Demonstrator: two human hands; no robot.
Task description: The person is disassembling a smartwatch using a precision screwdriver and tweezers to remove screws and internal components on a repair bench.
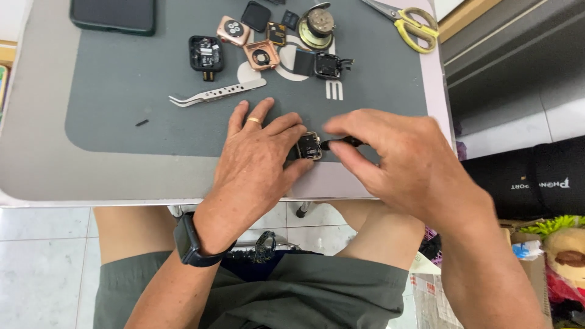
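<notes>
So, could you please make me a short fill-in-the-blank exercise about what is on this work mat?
1. The left hand steadies a small square ____ case on the grey mat.
2. The scissors have ____ handles.
3. The tweezers lie ____ the left hand.
4. The ring is on the ____ hand.

Missing words: watch; yellow; beyond; left

There is one view only, from a camera worn on the head, looking steeply down and slightly forward over the person's lap onto a small table [36, 183]. It sits close: the left hand [256, 161] and right hand [396, 158] fill the centre, forearms entering from 6 and 5 o'clock. The grey mat [122, 85] runs toward 12 o'clock, cropped there. Floor shows at 7 o'clock; clutter, perhaps bags, at 4 o'clock.
</notes>
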